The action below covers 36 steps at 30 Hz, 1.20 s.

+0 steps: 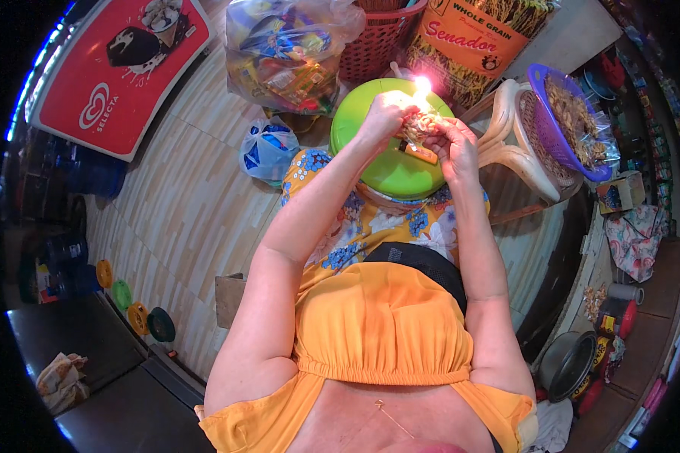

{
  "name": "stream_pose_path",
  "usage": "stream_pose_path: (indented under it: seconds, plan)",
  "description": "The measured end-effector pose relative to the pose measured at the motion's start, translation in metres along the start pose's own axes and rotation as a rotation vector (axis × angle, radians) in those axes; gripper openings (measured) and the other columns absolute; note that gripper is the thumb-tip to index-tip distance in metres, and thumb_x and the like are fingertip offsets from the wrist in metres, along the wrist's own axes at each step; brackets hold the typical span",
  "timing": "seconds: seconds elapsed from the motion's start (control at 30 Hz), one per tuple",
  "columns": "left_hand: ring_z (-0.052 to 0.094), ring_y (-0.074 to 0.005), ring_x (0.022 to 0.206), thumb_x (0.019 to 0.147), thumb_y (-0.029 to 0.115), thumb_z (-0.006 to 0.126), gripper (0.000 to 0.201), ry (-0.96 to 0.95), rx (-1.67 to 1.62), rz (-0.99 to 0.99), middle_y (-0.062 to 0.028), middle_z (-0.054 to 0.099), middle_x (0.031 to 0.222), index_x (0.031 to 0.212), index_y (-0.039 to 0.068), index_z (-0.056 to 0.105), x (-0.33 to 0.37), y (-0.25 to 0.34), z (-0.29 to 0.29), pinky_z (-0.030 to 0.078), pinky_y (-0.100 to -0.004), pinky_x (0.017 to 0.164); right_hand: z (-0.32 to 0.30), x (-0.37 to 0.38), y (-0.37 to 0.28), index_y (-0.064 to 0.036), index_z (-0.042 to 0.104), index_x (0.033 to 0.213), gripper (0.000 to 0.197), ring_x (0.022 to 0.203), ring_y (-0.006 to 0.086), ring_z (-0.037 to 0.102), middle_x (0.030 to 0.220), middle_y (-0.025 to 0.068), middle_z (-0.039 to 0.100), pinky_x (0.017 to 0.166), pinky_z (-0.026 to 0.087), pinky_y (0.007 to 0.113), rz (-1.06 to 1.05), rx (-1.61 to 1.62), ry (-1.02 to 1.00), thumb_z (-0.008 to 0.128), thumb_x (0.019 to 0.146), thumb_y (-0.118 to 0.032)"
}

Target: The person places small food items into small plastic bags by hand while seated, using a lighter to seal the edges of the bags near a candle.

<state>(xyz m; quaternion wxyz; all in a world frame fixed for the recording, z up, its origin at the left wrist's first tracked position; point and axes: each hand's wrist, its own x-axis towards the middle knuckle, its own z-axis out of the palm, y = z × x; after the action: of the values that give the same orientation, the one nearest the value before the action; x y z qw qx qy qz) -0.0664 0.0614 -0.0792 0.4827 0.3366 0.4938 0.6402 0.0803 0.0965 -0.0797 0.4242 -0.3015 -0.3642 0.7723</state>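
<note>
both hands meet over a green round lid (pixel 385 170): the left hand (pixel 385 115) and right hand (pixel 452 145) pinch a small clear packet of snacks (pixel 421 124) at a bright flame (pixel 421 84). sealing its edge looks to be the step in hand; next calls for a steady, brief pass. an orange lighter (pixel 419 153) lies just below.

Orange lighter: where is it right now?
Head view, upper centre: the orange lighter lies on the green round lid, just below the small snack packet that the left hand and right hand hold.
</note>
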Motion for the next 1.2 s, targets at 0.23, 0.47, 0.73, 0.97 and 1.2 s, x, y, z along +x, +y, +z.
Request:
stream_pose_path:
  seconds: [0.23, 0.47, 0.73, 0.97, 1.2]
  plan:
    - [0.057, -0.0104, 0.065, 0.079, 0.013, 0.056, 0.013, -0.072, -0.204, -0.079, -0.0044, 0.058, 0.083, 0.087, 0.003, 0.056, -0.029, 0.012, 0.004, 0.047, -0.0232, 0.055, -0.007, -0.008, -0.002, -0.0005, 0.055, 0.079, 0.003, 0.053, 0.0129, 0.057, 0.069, 0.0075, 0.06, 0.052, 0.05, 0.024, -0.032, -0.154, -0.105, 0.053, 0.079, -0.003]
    - [0.061, -0.0138, 0.069, 0.086, 0.022, 0.052, 0.02, -0.091, -0.181, -0.135, -0.0089, 0.062, 0.086, 0.091, 0.003, 0.055, -0.044, -0.015, -0.012, 0.05, -0.0247, 0.061, -0.005, -0.025, -0.003, -0.0021, 0.057, 0.073, 0.006, 0.055, 0.0096, 0.055, 0.066, 0.0043, 0.059, 0.054, 0.047, 0.021, 0.011, -0.398, -0.218, 0.059, 0.077, -0.006]
    - [0.057, -0.0208, 0.092, 0.082, 0.042, 0.054, 0.047, -0.021, -0.459, -0.265, -0.0162, 0.057, 0.102, 0.109, 0.004, 0.048, -0.072, -0.003, -0.021, 0.049, -0.0338, 0.07, -0.015, -0.025, 0.004, -0.003, 0.057, 0.073, 0.006, 0.055, 0.0096, 0.055, 0.066, 0.0041, 0.059, 0.053, 0.047, 0.021, 0.055, -0.383, -0.271, 0.06, 0.076, -0.007]
    - [0.059, -0.0117, 0.074, 0.084, 0.02, 0.056, 0.016, -0.119, -0.024, -0.133, -0.0057, 0.063, 0.083, 0.087, 0.004, 0.058, -0.064, -0.015, -0.025, 0.05, -0.0268, 0.065, -0.003, -0.029, 0.001, -0.002, 0.057, 0.074, 0.007, 0.056, 0.0082, 0.055, 0.067, 0.0034, 0.059, 0.053, 0.046, 0.021, 0.053, -0.466, -0.323, 0.06, 0.077, -0.007]
    - [0.06, -0.0119, 0.071, 0.083, 0.016, 0.056, 0.014, -0.04, -0.317, -0.24, -0.008, 0.063, 0.084, 0.085, 0.003, 0.058, -0.073, -0.003, -0.012, 0.051, -0.0258, 0.062, -0.008, -0.028, -0.002, -0.0013, 0.057, 0.075, 0.007, 0.058, 0.0076, 0.055, 0.067, 0.0025, 0.059, 0.055, 0.046, 0.02, 0.018, -0.488, -0.321, 0.059, 0.078, -0.008]
